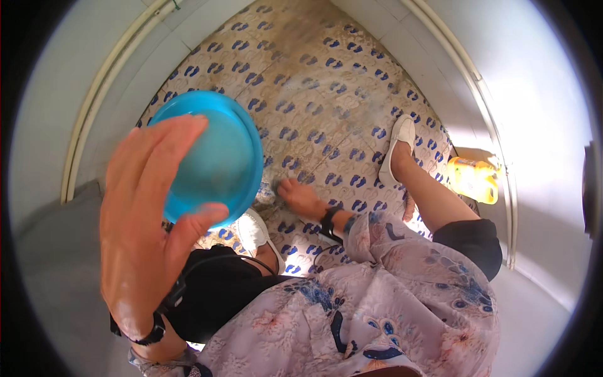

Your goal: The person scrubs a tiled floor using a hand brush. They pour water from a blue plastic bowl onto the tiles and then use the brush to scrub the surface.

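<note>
My left hand (pixel 141 220) is raised close to the camera, its fingers curved and its thumb apart, with nothing visible in it. Behind it a round blue basin (pixel 256 147) stands on the floor, its left part hidden by the hand. Down near the floor my right hand (pixel 300 198) is closed, between the basin and my right foot. A small greyish thing shows at its fingertips, too blurred to name. Both wrists carry dark bands.
The floor (pixel 326 116) has a blue footprint pattern, with brownish stains at the far end. My feet wear white shoes (pixel 402 135). A yellow bottle (pixel 474 179) lies by the right wall. Pale pipes (pixel 94 113) run along both walls.
</note>
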`<state>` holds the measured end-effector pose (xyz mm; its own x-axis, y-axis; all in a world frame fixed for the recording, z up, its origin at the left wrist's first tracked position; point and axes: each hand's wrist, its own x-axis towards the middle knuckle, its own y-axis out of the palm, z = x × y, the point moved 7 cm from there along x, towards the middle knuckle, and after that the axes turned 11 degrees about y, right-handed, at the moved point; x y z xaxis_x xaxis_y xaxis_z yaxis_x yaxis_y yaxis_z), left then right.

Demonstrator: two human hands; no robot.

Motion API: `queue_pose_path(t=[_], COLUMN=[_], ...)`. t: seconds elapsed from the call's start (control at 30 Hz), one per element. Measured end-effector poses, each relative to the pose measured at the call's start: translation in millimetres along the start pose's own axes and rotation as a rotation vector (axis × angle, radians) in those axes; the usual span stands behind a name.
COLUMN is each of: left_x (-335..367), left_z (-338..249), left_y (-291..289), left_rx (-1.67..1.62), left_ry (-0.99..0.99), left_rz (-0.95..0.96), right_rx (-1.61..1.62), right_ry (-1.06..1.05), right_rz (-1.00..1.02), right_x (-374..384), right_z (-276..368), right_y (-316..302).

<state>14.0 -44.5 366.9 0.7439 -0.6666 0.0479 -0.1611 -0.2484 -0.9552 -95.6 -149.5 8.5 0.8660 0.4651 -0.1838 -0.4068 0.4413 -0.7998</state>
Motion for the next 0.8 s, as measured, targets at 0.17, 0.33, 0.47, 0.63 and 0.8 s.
queue_pose_path(t=[0.17, 0.33, 0.47, 0.63, 0.8], left_x=[2, 1, 6, -1, -6], left_z=[-11, -2, 8, 30, 63], left_y=[3, -1, 7, 20, 29], left_rx=[-0.085, -0.281, -0.271, -0.325, -0.295], left_ry=[0.012, -0.038, 0.026, -0.043, -0.122], left_rz=[-0.078, -0.179, -0.139, -0.092, -0.075], right_rx=[-0.059, 0.093, 0.023, -0.085, -0.359], right_ry=[0.102, 0.158, 0.424, 0.515, 0.554], right_rz=[0.137, 0.326, -0.116, -0.525, -0.497], right_x=[-34, -36, -15, -98, -187], right_z=[-12, -12, -101, -123, -168], right_y=[1, -65, -212, -465, -520])
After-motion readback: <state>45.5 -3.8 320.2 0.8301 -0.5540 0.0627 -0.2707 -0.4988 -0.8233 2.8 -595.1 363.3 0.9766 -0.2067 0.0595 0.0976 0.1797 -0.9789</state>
